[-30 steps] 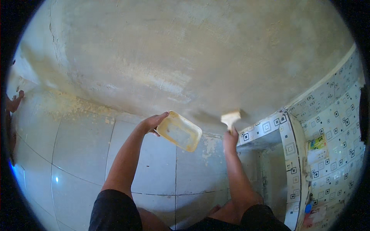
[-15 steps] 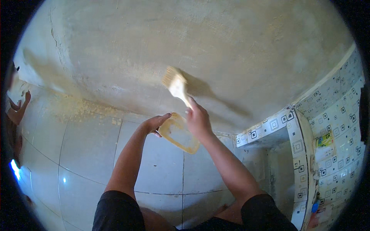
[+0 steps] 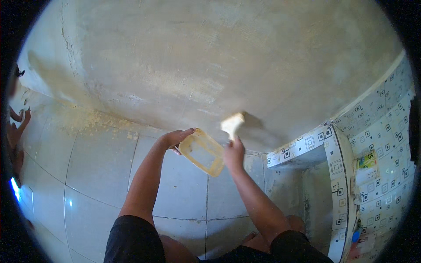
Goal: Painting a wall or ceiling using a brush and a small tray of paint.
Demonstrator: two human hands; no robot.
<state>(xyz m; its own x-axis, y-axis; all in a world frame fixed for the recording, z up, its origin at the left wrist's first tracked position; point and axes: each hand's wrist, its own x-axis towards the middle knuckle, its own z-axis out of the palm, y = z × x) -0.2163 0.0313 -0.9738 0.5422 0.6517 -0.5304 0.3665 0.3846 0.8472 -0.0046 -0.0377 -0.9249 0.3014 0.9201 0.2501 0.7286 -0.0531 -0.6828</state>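
A broad bare plaster wall (image 3: 210, 65) fills the upper part of the view, grey-beige and mottled, with a paler smeared patch near its middle and a thin crack running down its left side; below it lies a floor of large pale glossy tiles (image 3: 87, 175), with a band of yellowish crumbs and dust (image 3: 94, 120) along the foot of the wall; to the right stands a low ledge faced in white patterned tiles with small black squares (image 3: 337, 175), and the same tiling covers the surface beyond it at the right edge; at the far left edge part of another person's hand (image 3: 19, 125) shows, well apart from the work.

The person's left hand (image 3: 175, 139) grips the near rim of a shallow rectangular plastic tray (image 3: 201, 152), yellowish and translucent, tilted and held just in front of the wall's foot; the right hand (image 3: 233, 153) is clenched around the handle of a wide flat scraper (image 3: 232, 124), whose pale blade points up and lies against the wall, casting a shadow to its right; the tray's far corner sits just beside the right hand, and whether they touch cannot be told.
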